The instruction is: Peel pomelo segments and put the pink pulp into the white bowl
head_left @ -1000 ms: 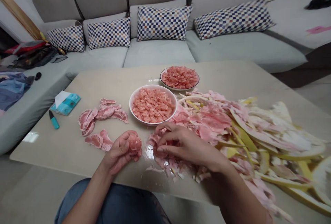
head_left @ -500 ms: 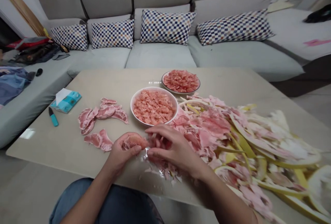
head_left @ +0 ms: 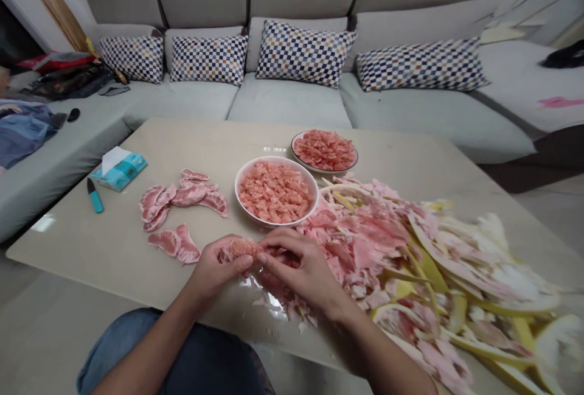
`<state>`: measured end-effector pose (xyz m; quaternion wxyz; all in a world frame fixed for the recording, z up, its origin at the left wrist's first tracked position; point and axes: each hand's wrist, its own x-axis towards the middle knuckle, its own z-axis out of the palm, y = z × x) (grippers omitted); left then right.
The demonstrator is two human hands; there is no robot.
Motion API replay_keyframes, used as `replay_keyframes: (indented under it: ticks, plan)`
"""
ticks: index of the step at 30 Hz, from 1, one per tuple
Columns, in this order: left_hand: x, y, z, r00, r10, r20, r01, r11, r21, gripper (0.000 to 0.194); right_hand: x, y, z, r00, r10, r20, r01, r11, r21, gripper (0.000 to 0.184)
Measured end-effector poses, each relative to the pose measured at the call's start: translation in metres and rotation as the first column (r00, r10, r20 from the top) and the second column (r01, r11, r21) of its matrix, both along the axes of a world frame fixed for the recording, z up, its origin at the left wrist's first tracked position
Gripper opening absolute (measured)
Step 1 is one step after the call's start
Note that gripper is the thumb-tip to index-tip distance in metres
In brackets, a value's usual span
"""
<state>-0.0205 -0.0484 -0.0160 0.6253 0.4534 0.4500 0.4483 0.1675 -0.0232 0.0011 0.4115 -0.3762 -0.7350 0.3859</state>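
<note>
A pomelo segment (head_left: 241, 249), its pink flesh partly bare, lies in my left hand (head_left: 219, 264), which is closed around it. At the segment's right end my right hand (head_left: 303, 267) pinches with thumb and fingertips; what exactly sits between them is hard to see, though it seems to be the segment's edge or membrane. Just beyond my hands stands a white bowl (head_left: 237, 191) full of peeled pomelo pulp (head_left: 276, 191). To the left, several unpeeled pomelo segments (head_left: 189, 194) lie on the table.
Behind the bowl stands a dark-rimmed plate (head_left: 294, 154) of pulp. Peels and pink membranes (head_left: 424, 261) are heaped across the table's right side. At the left lie a tissue pack (head_left: 121, 170) and a small teal knife (head_left: 95, 196). A sofa (head_left: 287, 100) with checkered cushions runs behind.
My right hand has moved in to the segment, its thumb and fingers now closed at the right end. My left hand keeps its hold. The camera view has shifted slightly.
</note>
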Motion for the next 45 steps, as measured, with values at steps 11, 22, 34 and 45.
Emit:
replay_keyframes:
  ticks: [11,22,34,45]
  plan:
    - [-0.002,0.0,-0.005,0.983,-0.046,0.176,0.055,0.997,-0.046,0.016,0.002,0.007,-0.006,0.976,0.092,-0.197,-0.182,0.841,-0.509,0.028]
    - [-0.004,0.0,-0.002,0.991,0.002,0.132,0.004,0.999,-0.043,0.019,-0.001,0.006,-0.001,0.992,-0.043,-0.118,-0.018,0.881,-0.473,0.029]
    - [-0.012,0.001,-0.004,0.926,0.03,0.376,0.027,0.989,-0.145,0.034,0.006,0.012,-0.01,0.94,-0.122,-0.319,-0.095,0.804,-0.587,0.032]
    - [0.001,0.007,-0.01,0.989,-0.017,0.148,0.042,0.986,-0.164,0.027,-0.008,0.002,-0.012,0.984,0.009,-0.176,-0.082,0.908,-0.411,0.028]
